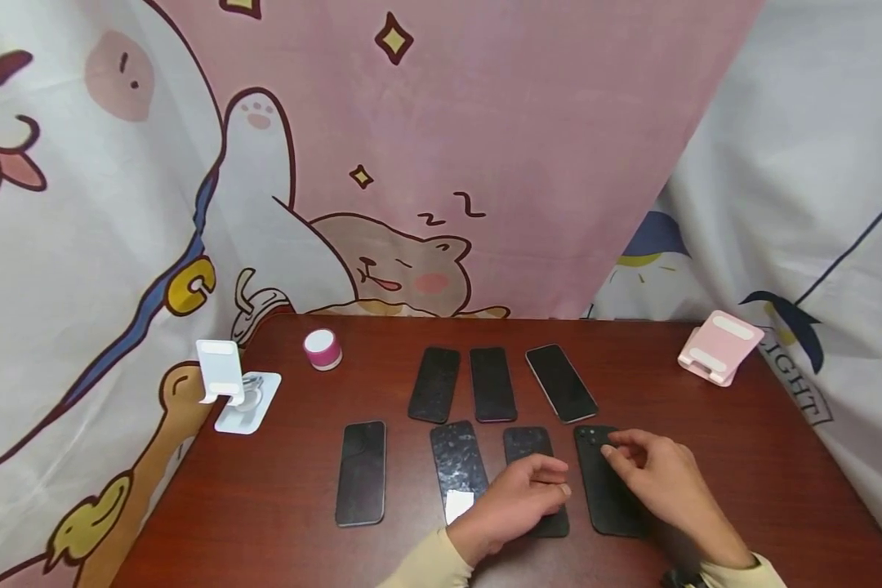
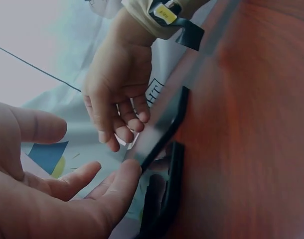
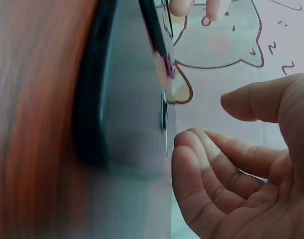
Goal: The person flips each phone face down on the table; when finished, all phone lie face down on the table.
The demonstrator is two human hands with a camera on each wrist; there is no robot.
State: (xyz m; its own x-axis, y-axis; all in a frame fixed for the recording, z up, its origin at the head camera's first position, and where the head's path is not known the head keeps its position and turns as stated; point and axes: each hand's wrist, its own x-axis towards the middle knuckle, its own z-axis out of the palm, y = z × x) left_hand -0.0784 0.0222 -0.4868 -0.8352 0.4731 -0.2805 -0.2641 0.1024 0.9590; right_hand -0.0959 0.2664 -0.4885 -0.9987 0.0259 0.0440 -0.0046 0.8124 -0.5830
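Note:
In the head view my left hand [image 1: 518, 500] hovers over a dark phone [image 1: 529, 442] in the front row, its fingers loosely bent and holding nothing. The hand covers the middle of that phone. My right hand [image 1: 661, 474] is over the upper right part of a black phone [image 1: 606, 494] that lies back up, camera lenses at its top left corner. Seen from the right wrist, the right hand [image 3: 236, 174] has its thumb apart from its bent fingers, beside the edge of a dark phone [image 3: 127, 99]. Whether either hand touches a phone, I cannot tell.
Left of my hands lie a phone with a marbled back [image 1: 457, 457] and a white patch, and another dark phone [image 1: 362, 474]. Three phones, one of them silver-edged [image 1: 561, 382], form the back row. A white stand [image 1: 222, 371], pink jar [image 1: 322, 349] and pink stand [image 1: 720, 347] stand farther back.

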